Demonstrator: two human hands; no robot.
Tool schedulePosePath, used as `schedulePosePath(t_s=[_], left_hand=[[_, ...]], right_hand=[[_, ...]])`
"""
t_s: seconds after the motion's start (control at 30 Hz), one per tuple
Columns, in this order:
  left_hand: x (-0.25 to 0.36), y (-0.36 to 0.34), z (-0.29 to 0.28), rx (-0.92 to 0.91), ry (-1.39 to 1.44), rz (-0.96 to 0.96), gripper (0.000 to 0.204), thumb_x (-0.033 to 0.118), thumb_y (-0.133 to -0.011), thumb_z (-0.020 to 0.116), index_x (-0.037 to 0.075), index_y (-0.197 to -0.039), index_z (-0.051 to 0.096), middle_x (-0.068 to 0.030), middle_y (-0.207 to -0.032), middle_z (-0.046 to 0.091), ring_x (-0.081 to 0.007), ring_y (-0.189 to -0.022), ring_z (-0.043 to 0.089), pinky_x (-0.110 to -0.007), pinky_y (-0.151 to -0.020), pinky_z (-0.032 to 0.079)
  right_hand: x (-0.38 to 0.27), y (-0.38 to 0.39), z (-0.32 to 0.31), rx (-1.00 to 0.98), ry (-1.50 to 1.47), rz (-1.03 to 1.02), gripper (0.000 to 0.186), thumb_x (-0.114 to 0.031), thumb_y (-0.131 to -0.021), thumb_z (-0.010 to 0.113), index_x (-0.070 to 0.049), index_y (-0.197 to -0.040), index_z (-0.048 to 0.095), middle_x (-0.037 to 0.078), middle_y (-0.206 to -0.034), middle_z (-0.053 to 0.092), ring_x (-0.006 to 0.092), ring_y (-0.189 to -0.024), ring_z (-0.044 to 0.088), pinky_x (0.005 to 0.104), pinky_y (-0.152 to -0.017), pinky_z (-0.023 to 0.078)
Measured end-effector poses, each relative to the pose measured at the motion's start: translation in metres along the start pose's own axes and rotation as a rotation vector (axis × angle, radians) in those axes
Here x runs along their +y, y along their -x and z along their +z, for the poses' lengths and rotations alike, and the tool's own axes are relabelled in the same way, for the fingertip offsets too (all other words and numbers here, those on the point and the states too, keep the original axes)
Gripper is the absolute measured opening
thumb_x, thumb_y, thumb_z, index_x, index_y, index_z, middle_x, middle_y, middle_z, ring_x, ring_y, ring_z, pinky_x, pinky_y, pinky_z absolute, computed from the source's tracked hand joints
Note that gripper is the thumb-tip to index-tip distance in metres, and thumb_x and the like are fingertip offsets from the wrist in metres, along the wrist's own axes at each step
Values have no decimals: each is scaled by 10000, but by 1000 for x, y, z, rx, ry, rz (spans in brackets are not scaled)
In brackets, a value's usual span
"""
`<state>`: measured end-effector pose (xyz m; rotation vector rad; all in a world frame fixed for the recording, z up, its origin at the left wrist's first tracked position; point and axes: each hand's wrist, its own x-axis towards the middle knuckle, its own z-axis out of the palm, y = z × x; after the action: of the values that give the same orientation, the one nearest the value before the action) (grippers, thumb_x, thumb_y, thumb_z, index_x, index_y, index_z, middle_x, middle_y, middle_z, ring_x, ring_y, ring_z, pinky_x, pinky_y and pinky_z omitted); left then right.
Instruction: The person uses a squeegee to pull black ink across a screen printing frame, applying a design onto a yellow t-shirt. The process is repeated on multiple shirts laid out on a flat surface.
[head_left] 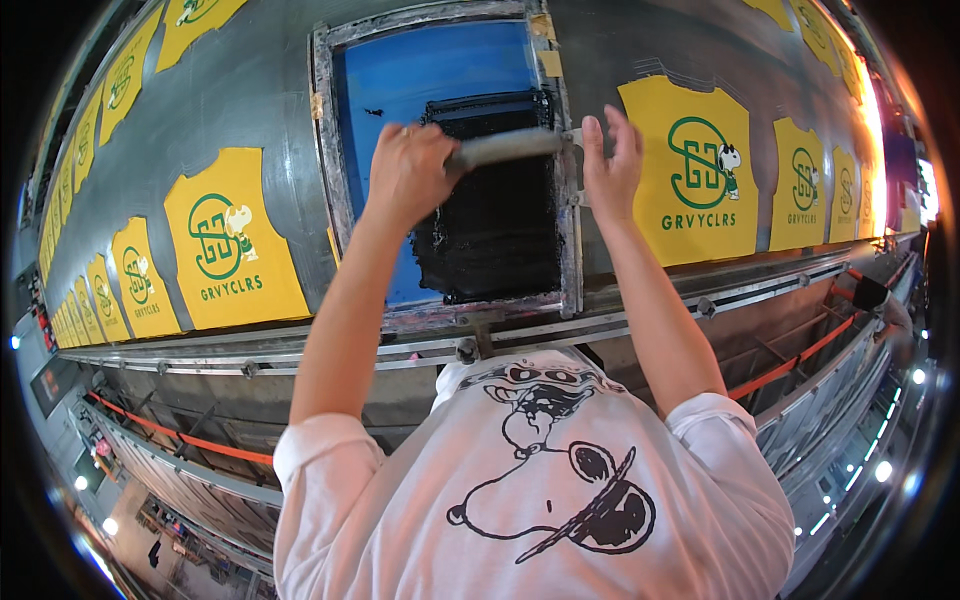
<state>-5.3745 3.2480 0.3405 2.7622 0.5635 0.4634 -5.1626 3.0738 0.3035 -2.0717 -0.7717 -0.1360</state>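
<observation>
At upper centre, the left hand (412, 170) grasps the squeegee handle (508, 148) by its left end, seemingly to steady it over black ink (490, 235) in the framed screen (430, 62). The right hand (612, 168), grip released, is just beside the other end.

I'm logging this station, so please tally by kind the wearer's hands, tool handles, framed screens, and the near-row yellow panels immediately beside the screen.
Bare hands: 2, left hand and right hand
Grey bar-shaped handle: 1
Blue rectangular framed screen: 1
Yellow shirt-shaped panels: 2, left panel and right panel
Total: 6
</observation>
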Motion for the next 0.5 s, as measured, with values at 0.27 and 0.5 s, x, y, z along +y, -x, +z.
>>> schedulePosePath(t_s=[0.27,0.5], left_hand=[[-41,-74,29,-28,11,-71,365,422,-745,860,106,-906,774,-55,-818,699,-307,-795,672,-413,-820,491],[-42,-59,25,57,-47,7,367,459,-765,839,114,-869,770,-51,-796,687,-288,-797,677,-411,-818,489]], right_hand=[[-48,-79,42,-512,158,-615,281,-288,-818,818,-63,-894,667,99,-888,668,339,-898,649,432,-868,480],[-45,-64,40,-455,136,-676,256,-256,-810,816,-71,-876,651,86,-826,663,327,-839,655,443,-838,490]])
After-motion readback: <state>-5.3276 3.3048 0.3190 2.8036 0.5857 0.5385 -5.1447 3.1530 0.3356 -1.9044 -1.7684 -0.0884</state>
